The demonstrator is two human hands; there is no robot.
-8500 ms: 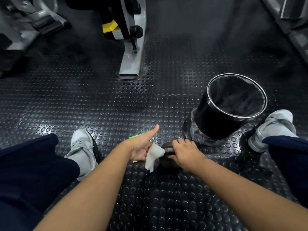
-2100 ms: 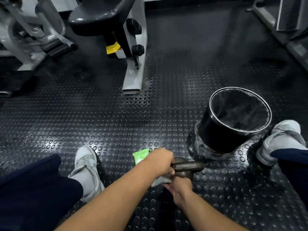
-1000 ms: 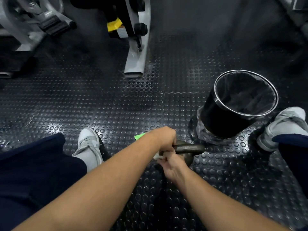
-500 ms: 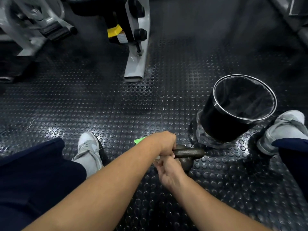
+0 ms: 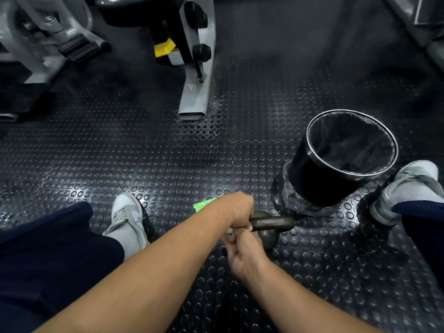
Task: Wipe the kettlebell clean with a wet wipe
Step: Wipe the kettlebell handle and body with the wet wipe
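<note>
- Head view: the kettlebell (image 5: 270, 237) sits on the studded rubber floor (image 5: 168, 164) between the person's feet. It is near the black bin (image 5: 302, 174), and its handle (image 5: 276, 223) lies roughly level across the top.
- The left hand (image 5: 240, 210) is curled over the left end of the handle and grips it, which steadies the weight.
- The right hand (image 5: 245, 253) comes up from below, with its fingers curled in just under the left fist. A sliver of white, the wet wipe (image 5: 227, 230), shows there. The hand appears to pinch the wipe, though most of it is hidden.
- The step in hand looks like wiping the left corner of the handle and the neck beneath it.
- To do it well, wrap the wipe round the bar rather than dab at it, then draw it along toward the free right end.
- The left grip covers a stretch that needs cleaning too, so that hand should shift onto an already wiped part.
- The round body could rock on the studs, so a firm downward hold matters.
- The far side and underside of the kettlebell are out of sight. Tilting it by the handle would expose them.
- A green packet (image 5: 204, 204) lies just behind the left wrist, and the bin is close by for the used wipe.
</note>
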